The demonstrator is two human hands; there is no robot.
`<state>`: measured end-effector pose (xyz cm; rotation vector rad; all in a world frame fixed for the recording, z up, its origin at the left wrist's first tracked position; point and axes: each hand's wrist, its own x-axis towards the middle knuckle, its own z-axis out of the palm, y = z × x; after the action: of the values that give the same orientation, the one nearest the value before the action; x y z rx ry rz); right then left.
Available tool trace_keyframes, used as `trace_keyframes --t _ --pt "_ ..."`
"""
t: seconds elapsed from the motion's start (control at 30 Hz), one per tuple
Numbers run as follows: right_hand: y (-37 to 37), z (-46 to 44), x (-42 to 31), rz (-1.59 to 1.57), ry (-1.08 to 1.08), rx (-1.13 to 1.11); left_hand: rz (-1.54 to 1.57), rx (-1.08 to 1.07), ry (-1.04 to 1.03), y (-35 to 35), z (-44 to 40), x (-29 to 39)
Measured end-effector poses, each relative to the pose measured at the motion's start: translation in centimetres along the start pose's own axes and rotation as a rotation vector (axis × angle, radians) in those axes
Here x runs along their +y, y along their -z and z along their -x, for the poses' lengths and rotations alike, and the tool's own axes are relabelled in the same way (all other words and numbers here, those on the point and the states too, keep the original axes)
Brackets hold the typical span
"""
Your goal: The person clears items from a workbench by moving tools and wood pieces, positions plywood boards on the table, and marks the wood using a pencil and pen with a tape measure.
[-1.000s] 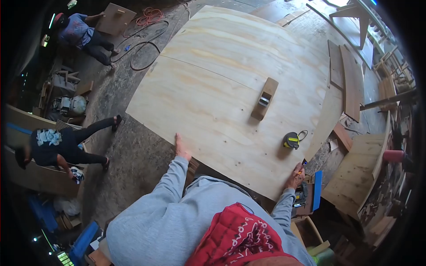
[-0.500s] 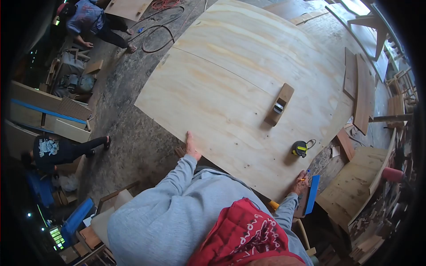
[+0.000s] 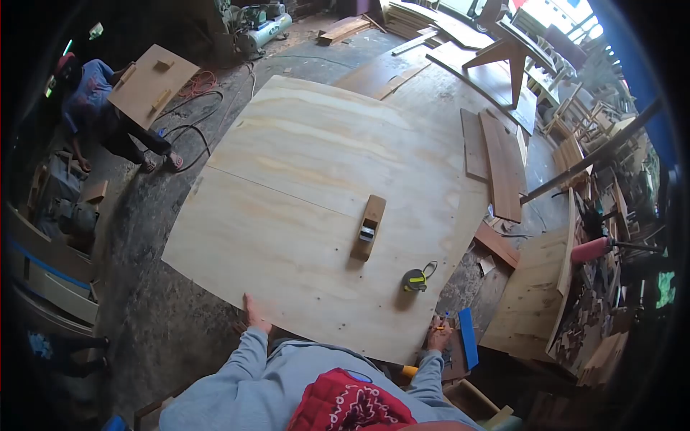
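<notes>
A large pale plywood sheet (image 3: 302, 237) lies in front of me. My left hand (image 3: 256, 316) grips its near edge, thumb on top and the other fingers hidden below. At the near right corner, my right hand (image 3: 439, 335) is closed around a slim orange-yellow pencil (image 3: 440, 328); a small blue tip shows beside it. On the sheet rest a wooden hand plane (image 3: 371, 228) and, closer to my right hand, a black and yellow tape measure (image 3: 414, 280). Neither hand touches these two tools.
At the far left a person (image 3: 93, 108) holds a board with blocks (image 3: 151, 86). Another person's dark legs (image 3: 79, 355) show lower left. Brown planks (image 3: 501, 165) lie along the right side. A compressor (image 3: 262, 29) stands at the back, with hoses (image 3: 194, 133) on the floor.
My view has tilted up and turned right, so the sheet and tools appear lower and further left. Both hands keep their places. More of the board by the far person is visible.
</notes>
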<state>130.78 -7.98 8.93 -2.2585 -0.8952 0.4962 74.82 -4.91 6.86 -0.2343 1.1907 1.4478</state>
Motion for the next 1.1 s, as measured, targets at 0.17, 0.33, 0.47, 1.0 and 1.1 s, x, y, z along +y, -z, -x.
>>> trace_keyframes --t 0.17,0.33,0.47,1.0,1.1 --pt "-1.1 -1.0 1.6 -0.069 0.038 -0.030 -0.029 0.056 -0.034 -1.5 1.2 0.3" --pt "-1.5 -1.6 1.8 -0.032 0.028 -0.031 -0.009 0.016 -0.005 -1.1 0.9 0.1" --pt "-0.9 -0.4 -1.3 0.070 0.001 0.009 0.002 -0.026 0.010 -1.5 1.2 0.3" --pt "-2.6 -1.8 0.9 -0.016 -0.036 -0.057 -0.002 0.019 0.034 0.2 -0.3 -0.4" --pt "-2.4 -1.9 0.6 0.001 0.001 -0.078 0.003 0.017 0.006 0.5 -0.6 -0.5"
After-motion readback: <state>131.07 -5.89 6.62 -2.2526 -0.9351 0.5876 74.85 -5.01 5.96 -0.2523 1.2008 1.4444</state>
